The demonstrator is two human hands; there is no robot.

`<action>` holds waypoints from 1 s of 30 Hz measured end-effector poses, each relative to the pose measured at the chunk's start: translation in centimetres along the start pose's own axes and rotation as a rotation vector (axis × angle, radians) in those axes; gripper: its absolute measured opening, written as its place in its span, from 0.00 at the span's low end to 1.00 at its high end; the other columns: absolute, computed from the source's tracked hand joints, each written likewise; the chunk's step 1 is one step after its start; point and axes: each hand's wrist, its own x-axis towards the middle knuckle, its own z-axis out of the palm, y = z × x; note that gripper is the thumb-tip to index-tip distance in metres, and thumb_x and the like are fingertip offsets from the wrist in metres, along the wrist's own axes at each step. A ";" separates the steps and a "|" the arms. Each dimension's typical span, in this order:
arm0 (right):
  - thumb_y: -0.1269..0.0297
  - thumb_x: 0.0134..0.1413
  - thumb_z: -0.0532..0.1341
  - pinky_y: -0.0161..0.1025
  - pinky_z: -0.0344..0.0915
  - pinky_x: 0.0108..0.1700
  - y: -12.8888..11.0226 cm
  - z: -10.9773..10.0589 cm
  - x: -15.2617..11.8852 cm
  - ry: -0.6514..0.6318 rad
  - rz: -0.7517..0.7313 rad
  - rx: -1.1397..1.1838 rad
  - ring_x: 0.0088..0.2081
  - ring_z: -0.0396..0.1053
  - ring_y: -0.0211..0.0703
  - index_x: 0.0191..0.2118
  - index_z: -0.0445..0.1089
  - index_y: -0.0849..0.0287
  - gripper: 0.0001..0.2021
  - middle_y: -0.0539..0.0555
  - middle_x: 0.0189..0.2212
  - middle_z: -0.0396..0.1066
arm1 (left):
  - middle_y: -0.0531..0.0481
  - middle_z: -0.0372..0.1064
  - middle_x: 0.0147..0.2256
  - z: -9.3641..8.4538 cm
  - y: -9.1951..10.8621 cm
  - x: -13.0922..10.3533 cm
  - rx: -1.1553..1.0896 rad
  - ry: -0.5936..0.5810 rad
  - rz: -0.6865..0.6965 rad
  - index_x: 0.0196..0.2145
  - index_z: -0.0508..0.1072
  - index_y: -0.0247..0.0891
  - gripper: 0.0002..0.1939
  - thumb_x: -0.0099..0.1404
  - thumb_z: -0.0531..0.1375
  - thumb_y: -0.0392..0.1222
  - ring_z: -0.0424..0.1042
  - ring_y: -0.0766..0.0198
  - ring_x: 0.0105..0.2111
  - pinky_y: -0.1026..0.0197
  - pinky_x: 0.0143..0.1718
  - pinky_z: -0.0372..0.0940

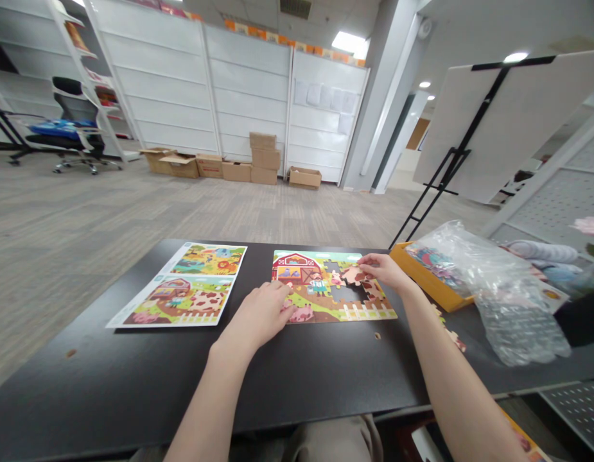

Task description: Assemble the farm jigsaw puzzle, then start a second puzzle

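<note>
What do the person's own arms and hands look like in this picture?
The left hand and right hand are bare, without gloves. The left forearm and right forearm are slender and uncovered, with no sleeves in view. No watch or bracelet shows on either wrist; the nails are too small to make out.

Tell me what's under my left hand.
Your left hand covers the lower-left part of the farm jigsaw puzzle. A printed pink pig shows just right of it, a red barn beyond; the picture directly beneath your hand is hidden.
</note>
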 end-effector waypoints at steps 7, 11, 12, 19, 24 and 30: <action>0.56 0.38 0.76 0.34 0.70 0.24 0.5 -0.1 0.1 -0.041 0.020 -0.099 0.24 0.73 0.40 0.31 0.76 0.61 0.17 0.54 0.26 0.77 | 0.39 0.71 0.57 0.1 -0.1 0.1 -0.010 0.014 0.005 0.56 0.73 0.38 0.19 0.71 0.55 0.44 0.71 0.47 0.56 0.49 0.55 0.66; 0.55 0.37 0.76 0.34 0.69 0.23 0.3 -0.2 -0.1 -0.059 0.014 -0.132 0.24 0.74 0.42 0.30 0.75 0.61 0.17 0.54 0.26 0.78 | 0.40 0.73 0.54 -0.2 0.1 0.0 -0.014 -0.007 0.003 0.55 0.74 0.38 0.18 0.72 0.55 0.44 0.71 0.48 0.54 0.50 0.53 0.66; 0.55 0.37 0.76 0.34 0.69 0.24 0.3 -0.2 -0.1 -0.062 0.004 -0.142 0.25 0.74 0.43 0.30 0.75 0.61 0.17 0.55 0.26 0.78 | 0.40 0.73 0.54 -0.3 0.2 0.0 -0.013 -0.010 0.001 0.54 0.74 0.38 0.17 0.72 0.55 0.44 0.71 0.48 0.53 0.50 0.53 0.66; 0.54 0.39 0.76 0.35 0.68 0.23 0.3 -0.4 -0.2 -0.101 0.022 -0.213 0.23 0.74 0.42 0.34 0.76 0.61 0.19 0.55 0.29 0.79 | 0.40 0.72 0.55 -0.3 0.1 -0.1 0.001 -0.013 -0.005 0.55 0.73 0.39 0.18 0.72 0.54 0.45 0.71 0.48 0.54 0.50 0.53 0.66; 0.57 0.34 0.78 0.35 0.71 0.28 -0.6 -0.1 -0.5 -0.075 0.011 -0.237 0.29 0.76 0.44 0.32 0.76 0.60 0.19 0.55 0.33 0.79 | 0.41 0.73 0.54 -0.3 0.1 -0.1 0.007 -0.019 -0.003 0.53 0.74 0.39 0.17 0.72 0.54 0.44 0.72 0.49 0.52 0.51 0.50 0.67; 0.57 0.33 0.78 0.35 0.70 0.29 -1.7 0.2 -1.2 -0.147 0.067 -0.020 0.30 0.78 0.46 0.34 0.74 0.61 0.22 0.56 0.28 0.79 | 0.39 0.72 0.54 0.0 -0.1 0.1 0.006 -0.020 0.006 0.54 0.73 0.39 0.18 0.72 0.53 0.44 0.73 0.48 0.52 0.51 0.49 0.68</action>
